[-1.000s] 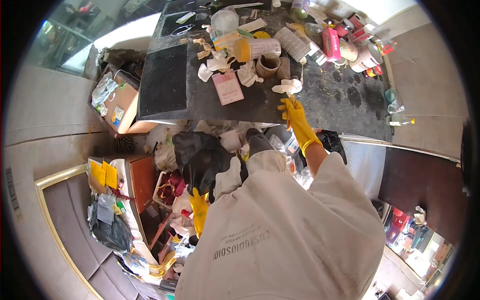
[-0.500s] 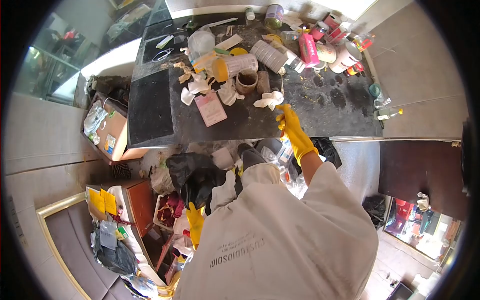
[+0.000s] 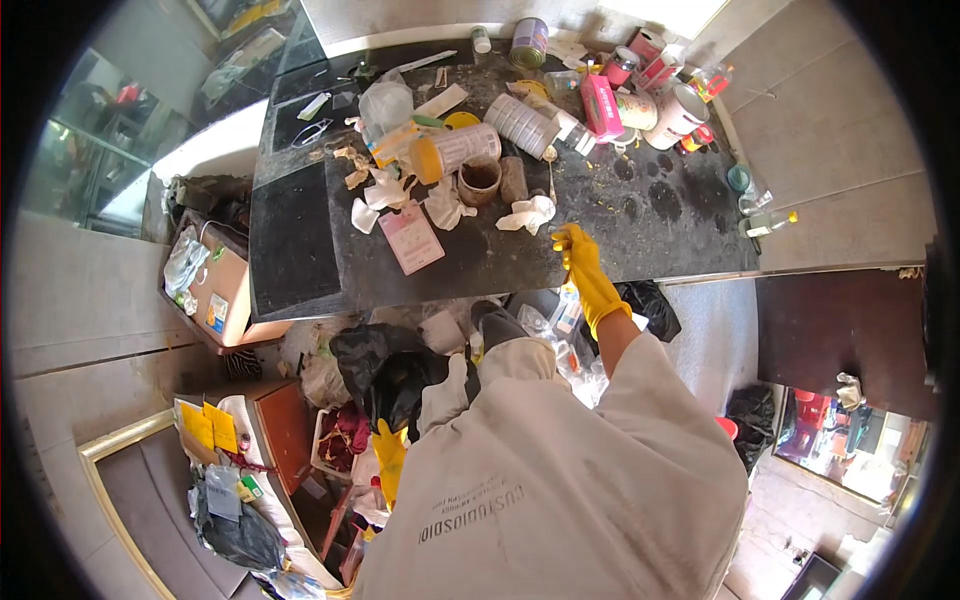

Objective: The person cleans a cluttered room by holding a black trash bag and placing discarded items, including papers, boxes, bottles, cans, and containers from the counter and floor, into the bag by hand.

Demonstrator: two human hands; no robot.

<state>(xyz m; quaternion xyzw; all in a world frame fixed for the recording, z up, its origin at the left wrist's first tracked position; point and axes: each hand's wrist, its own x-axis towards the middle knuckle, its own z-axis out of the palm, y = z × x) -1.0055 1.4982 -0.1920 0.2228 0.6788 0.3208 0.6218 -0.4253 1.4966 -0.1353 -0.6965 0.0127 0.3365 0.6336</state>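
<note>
My right hand (image 3: 590, 275), in a yellow glove, is over the front edge of the black table (image 3: 480, 250), just right of a crumpled white tissue (image 3: 527, 213). Its fingers are drawn together; anything between them is too small to tell. Lower left, my left hand (image 3: 389, 462), also yellow-gloved, grips the rim of an open black bag (image 3: 375, 360); its fingertips are partly hidden. Behind the tissue stand a brown-stained cup (image 3: 479, 180) and a tipped jar with a yellow lid (image 3: 455, 152). A pink card (image 3: 410, 238) lies to their left.
Cans (image 3: 677, 115), a pink box (image 3: 602, 108) and a ribbed container (image 3: 521, 125) crowd the table's back. Bottles (image 3: 770, 223) are at its right edge. Below left are a cardboard box (image 3: 225, 290) and piled clutter; another black bag (image 3: 650, 308) sits under the table.
The view has shifted slightly, so the table items appear farther left. My right hand has drawn a little away from the tissue toward the front edge. My left hand stays at the black bag.
</note>
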